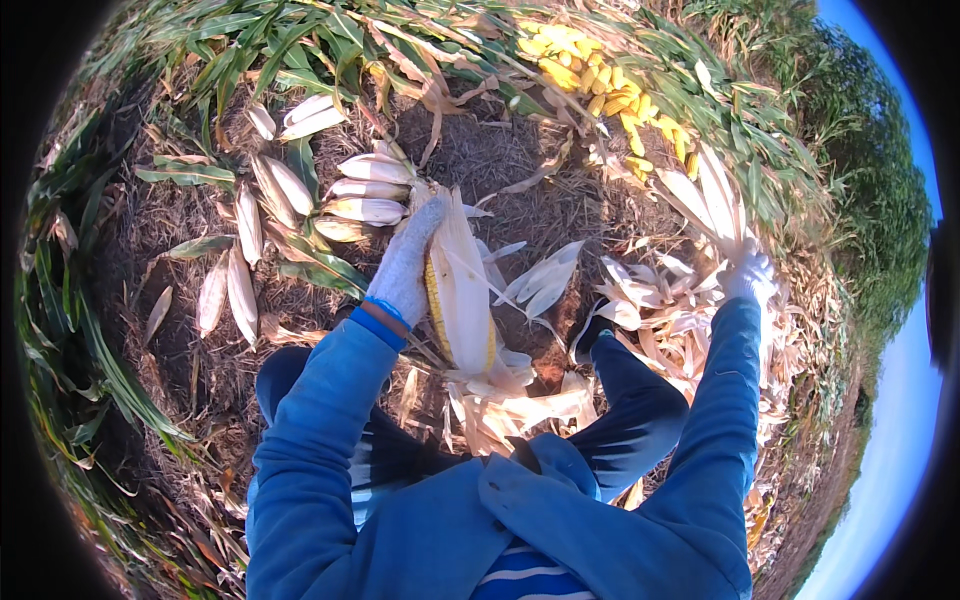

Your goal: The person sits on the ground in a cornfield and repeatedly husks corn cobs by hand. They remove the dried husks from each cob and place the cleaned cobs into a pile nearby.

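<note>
Around hands: unhusked ears, husked pile; left hand grips cob, right hand grips husks.

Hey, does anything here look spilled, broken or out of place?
Nothing stands out. The left hand holds a half-husked corn cob, the right hand grips pulled-off husk leaves, loose husks litter the ground, and yellow cobs lie piled beyond.

Sunlit field ground of dry straw, green maize stalks around, blue sky at right.
</note>
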Demonstrator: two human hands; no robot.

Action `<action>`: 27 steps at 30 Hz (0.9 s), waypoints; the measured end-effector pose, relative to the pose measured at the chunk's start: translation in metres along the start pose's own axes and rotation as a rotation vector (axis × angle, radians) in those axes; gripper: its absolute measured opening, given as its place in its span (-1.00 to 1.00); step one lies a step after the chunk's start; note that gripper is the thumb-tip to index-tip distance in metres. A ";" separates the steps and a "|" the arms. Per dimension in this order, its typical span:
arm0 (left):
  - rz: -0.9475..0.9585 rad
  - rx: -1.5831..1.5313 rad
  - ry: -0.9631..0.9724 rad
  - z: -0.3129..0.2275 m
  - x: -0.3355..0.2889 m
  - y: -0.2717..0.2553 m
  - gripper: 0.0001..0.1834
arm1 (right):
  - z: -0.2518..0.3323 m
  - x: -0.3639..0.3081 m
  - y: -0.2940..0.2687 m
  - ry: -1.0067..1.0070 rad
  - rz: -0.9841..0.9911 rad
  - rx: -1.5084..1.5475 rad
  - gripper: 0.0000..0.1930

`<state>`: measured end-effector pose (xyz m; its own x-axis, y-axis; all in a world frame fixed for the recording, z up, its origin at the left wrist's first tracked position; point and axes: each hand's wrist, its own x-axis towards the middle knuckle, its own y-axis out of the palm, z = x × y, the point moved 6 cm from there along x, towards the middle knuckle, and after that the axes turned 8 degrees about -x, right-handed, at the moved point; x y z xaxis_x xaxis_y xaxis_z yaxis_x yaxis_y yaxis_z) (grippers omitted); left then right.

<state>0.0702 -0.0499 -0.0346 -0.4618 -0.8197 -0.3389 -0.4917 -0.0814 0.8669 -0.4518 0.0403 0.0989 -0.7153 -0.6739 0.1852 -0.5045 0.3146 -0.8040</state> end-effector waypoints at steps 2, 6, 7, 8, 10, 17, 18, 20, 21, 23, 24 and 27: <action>-0.007 0.061 0.081 0.001 0.005 -0.003 -0.41 | -0.026 -0.010 0.029 0.071 0.100 -0.015 0.08; -0.024 0.124 0.168 0.022 0.018 -0.003 -0.36 | 0.071 -0.095 0.013 -0.498 0.086 0.942 -0.24; -0.033 0.141 0.171 0.028 0.021 -0.002 -0.35 | 0.112 -0.133 -0.001 -0.671 0.214 1.287 -0.26; -0.038 0.154 0.172 0.034 0.023 -0.002 -0.34 | 0.153 -0.166 -0.023 -0.837 0.294 1.505 -0.18; -0.023 0.155 0.176 0.043 0.025 -0.003 -0.35 | 0.211 -0.220 -0.058 -0.944 0.554 1.708 -0.10; -0.014 0.032 0.149 0.042 0.018 -0.017 -0.36 | 0.288 -0.245 -0.128 -0.774 0.303 1.604 -0.26; -0.027 0.061 0.149 0.040 0.018 -0.017 -0.36 | 0.289 -0.244 -0.127 -0.761 0.313 1.638 -0.31; -0.032 0.134 0.151 0.038 0.016 -0.014 -0.37 | 0.293 -0.243 -0.118 -0.694 0.354 1.767 -0.40; -0.005 0.444 0.248 0.031 0.014 -0.008 -0.30 | 0.297 -0.242 -0.113 -0.659 0.384 1.821 -0.44; -0.040 0.667 0.245 0.032 0.012 -0.005 -0.17 | 0.303 -0.243 -0.109 -0.618 0.334 1.878 -0.53; -0.060 0.783 0.253 0.033 0.009 -0.005 -0.09 | 0.306 -0.242 -0.105 -0.567 0.335 1.892 -0.57; -0.006 0.665 0.314 0.034 0.010 -0.004 0.13 | 0.314 -0.244 -0.092 -0.378 0.726 2.269 -0.63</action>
<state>0.0421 -0.0384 -0.0543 -0.2732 -0.9524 -0.1355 -0.8835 0.1927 0.4270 -0.0787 -0.0341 -0.0493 -0.2535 -0.9565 -0.1445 0.9455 -0.2766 0.1721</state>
